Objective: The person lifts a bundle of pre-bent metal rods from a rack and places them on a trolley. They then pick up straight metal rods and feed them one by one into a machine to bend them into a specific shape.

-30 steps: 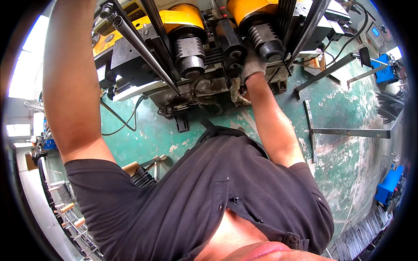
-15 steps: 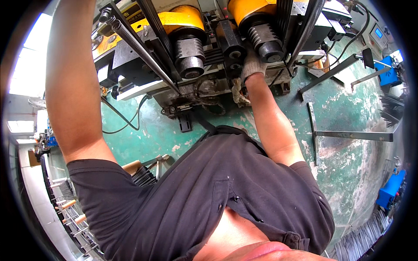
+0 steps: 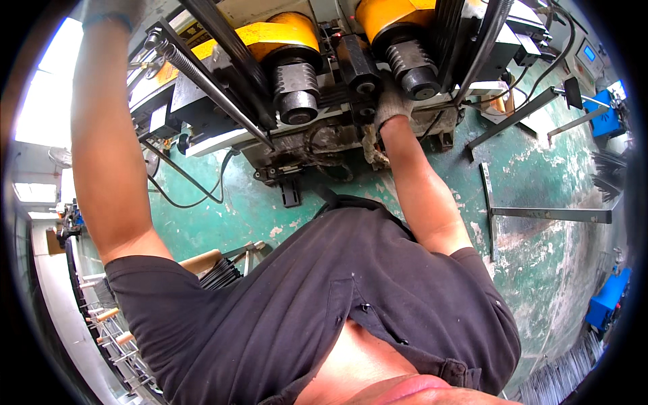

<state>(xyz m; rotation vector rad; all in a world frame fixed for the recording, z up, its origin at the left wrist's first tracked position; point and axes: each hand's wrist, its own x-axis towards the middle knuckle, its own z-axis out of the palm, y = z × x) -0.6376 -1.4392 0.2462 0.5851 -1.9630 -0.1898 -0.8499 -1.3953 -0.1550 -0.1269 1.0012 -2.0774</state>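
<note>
Yellow-and-black metal machine: stands before the person on a chipped green floor; two notched dark-steel cylinders project, a black faceted metal block between them. Right hand, in an off-white knit glove: between block and right-hand cylinder, fingers hidden, grip cannot be told. Left hand: at upper edge, fingers out of sight, state cannot be told. Silver tubular rack: holds tan tubes.

Left hand cut off above, right hand partly hidden
</note>
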